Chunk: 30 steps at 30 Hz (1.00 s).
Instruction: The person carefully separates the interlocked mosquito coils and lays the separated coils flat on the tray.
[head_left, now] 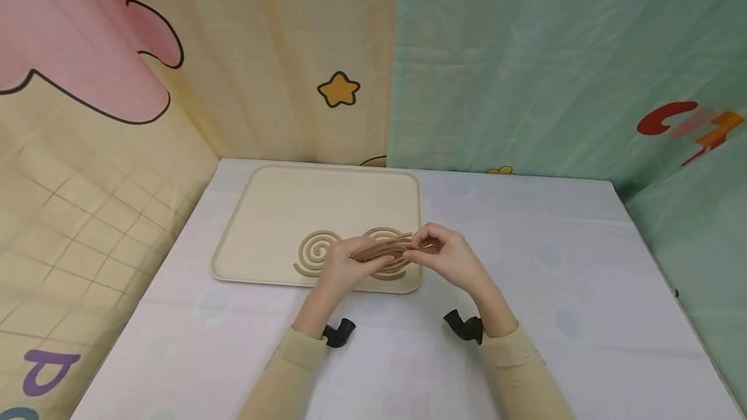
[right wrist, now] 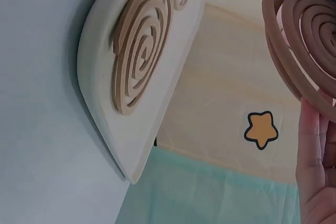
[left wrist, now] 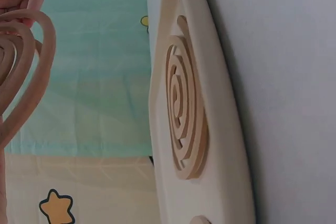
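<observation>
A brown mosquito coil (head_left: 379, 249) is held tilted above the tray, between both hands. My left hand (head_left: 343, 266) grips its left side, thumb in front. On the right, my right hand (head_left: 452, 259) pinches its edge between thumb and fingers. In the right wrist view the held mosquito coil (right wrist: 310, 22) shows spiral bands slightly spread apart, perhaps two coils nested together. Beneath the hands, a flat mosquito coil (head_left: 318, 250) lies on the cream tray (head_left: 292, 196), its right part hidden by the left hand. Another coil (head_left: 392, 275) lies right of it, mostly covered.
The tray has a raised rim and sits at the back left of the table (head_left: 554, 264), which has a white cloth. Printed curtains (head_left: 496, 63) hang behind and at both sides. A black curved piece (head_left: 465, 327) is at the right wrist, a similar one (head_left: 340, 332) at the left.
</observation>
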Tool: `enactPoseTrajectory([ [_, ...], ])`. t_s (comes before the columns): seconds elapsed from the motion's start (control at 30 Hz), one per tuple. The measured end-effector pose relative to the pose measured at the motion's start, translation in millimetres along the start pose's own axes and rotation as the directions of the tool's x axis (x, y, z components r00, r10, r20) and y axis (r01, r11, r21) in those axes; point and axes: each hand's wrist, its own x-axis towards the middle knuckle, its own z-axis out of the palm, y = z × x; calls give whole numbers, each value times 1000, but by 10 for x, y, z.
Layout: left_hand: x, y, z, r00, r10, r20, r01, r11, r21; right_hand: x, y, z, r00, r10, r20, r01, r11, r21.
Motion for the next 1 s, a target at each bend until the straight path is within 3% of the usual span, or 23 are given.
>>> enactPoseTrajectory([
  [0.07,9,11,-15,991,131,11,-132,987,87,-13,-15,-26,999,-18,31,18,1000,-23],
  [0.1,13,17,-22,985,169,24,-171,979,107,-19,-24,-33,999,-33,40,35,998,-45],
  [0.17,16,21,-30,984,173,44,-177,977,119,-30,-43,-41,996,-70,51,74,993,-93],
  [0.27,5,22,-36,996,44,73,-50,995,83,-34,-64,-37,992,-108,61,116,981,-156],
  [0.33,-8,18,-32,995,-65,77,61,997,53,-32,-66,-33,992,-107,64,117,977,-177],
  [0.4,-18,11,-21,989,-130,70,128,991,33,-28,-58,-28,994,-85,64,95,981,-168],
  [0.6,-44,-39,33,993,-112,-30,112,994,8,-20,-34,-3,999,5,48,0,993,-115],
  [0.77,-64,-83,59,979,-186,-82,184,982,-28,-19,-29,13,997,59,50,-54,994,-99],
  [1.0,-57,-111,76,949,-308,-74,302,949,-87,-10,-33,17,995,77,63,-71,993,-95],
])
